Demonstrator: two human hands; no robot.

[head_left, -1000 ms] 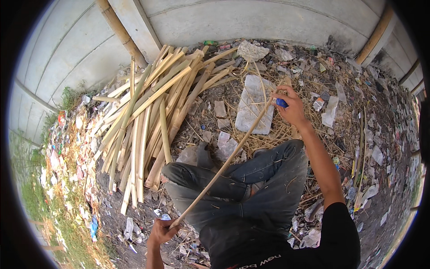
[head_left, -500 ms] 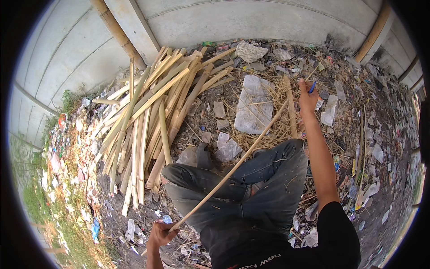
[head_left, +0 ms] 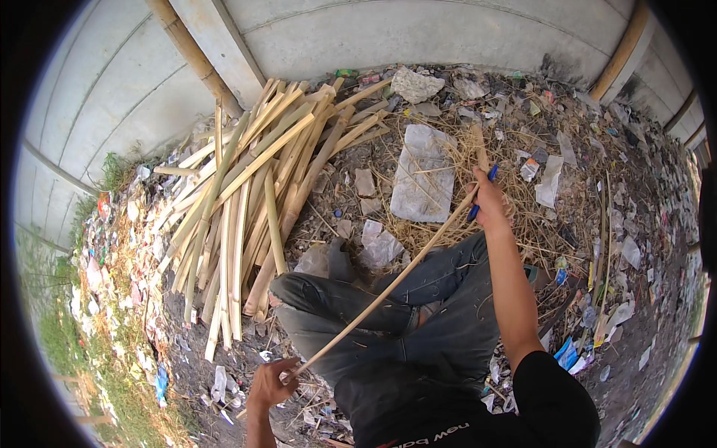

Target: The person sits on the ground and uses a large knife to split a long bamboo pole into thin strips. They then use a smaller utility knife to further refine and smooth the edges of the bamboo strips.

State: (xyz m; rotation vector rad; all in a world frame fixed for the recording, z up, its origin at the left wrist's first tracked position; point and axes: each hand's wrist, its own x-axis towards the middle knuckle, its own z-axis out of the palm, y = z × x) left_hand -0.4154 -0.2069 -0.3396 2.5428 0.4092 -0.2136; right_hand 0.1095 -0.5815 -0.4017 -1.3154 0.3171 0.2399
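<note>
A long thin bamboo strip slants across my lap, from low on the left up to the right. Near its lower end, my left hand is closed round it. My right hand is closed at the upper part of the strip, beside the straw-like shavings. In that same fist is a blue-handled tool; blue shows on both sides of the fingers, and I cannot make out a blade. A flat bamboo piece lies just beyond the right hand, partly covered by it.
A large heap of split bamboo lengths lies to the left. A whitish flat slab rests ahead of my crossed legs, with a rough stone behind it. Litter and shavings cover the ground up to a pale panel wall.
My right hand has drawn back toward me and a little left along the strip, bringing the blue-handled tool with it. My left hand has barely shifted and keeps hold of the strip.
</note>
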